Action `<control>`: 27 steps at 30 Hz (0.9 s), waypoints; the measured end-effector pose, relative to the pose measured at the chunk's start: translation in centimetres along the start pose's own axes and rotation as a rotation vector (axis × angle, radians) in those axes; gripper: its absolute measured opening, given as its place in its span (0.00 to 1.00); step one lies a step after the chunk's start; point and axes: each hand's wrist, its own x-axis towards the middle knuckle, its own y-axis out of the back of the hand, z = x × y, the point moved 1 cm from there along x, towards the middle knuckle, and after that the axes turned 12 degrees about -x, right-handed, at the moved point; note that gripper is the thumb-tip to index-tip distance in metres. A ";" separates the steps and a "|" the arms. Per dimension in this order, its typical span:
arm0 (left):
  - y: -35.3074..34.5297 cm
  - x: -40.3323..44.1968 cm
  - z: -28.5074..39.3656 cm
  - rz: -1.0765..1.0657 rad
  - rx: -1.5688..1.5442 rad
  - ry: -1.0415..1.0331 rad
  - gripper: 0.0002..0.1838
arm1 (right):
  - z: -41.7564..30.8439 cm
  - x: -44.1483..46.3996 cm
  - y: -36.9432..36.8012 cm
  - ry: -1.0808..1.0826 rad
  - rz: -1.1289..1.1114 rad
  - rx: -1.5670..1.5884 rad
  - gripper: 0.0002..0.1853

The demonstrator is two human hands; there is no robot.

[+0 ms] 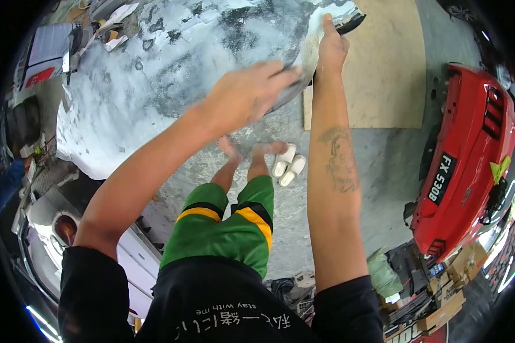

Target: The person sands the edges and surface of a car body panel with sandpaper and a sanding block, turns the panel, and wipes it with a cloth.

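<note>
One right grip (332,47) curled on panel (171,63); left grip (254,94) blurred.

Here we are in a car workshop!
There's a red car (469,166), plate showing, a big patchy panel (154,63), grey concrete floor (286,223), and boxes (446,311) among clutter.

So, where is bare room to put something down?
The concrete floor between the right forearm and the red car looks free; so does the beige board beside the right hand. Crowded: around the cardboard boxes and green bag.
</note>
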 end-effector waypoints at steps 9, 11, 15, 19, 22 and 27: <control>-0.6 0.9 -0.2 0.049 -0.005 -0.005 0.30 | 0.2 0.1 0.1 0.012 -0.069 0.073 0.26; -0.3 -0.7 0.3 0.061 0.022 0.024 0.30 | 0.0 0.2 0.0 0.028 -0.066 0.053 0.23; -0.4 2.3 -0.9 0.040 0.009 0.001 0.31 | 0.0 -0.1 -0.1 0.060 -0.073 0.073 0.24; -0.5 0.9 -0.3 0.106 0.040 -0.018 0.29 | 0.6 1.2 -0.2 0.012 -0.051 0.072 0.25; 0.2 -1.3 0.4 -0.038 0.004 0.090 0.28 | 1.0 1.3 -0.2 -0.005 -0.029 -0.003 0.25; -0.4 3.6 -0.8 0.068 0.028 -0.031 0.29 | 0.8 0.5 -0.4 0.039 -0.055 0.128 0.25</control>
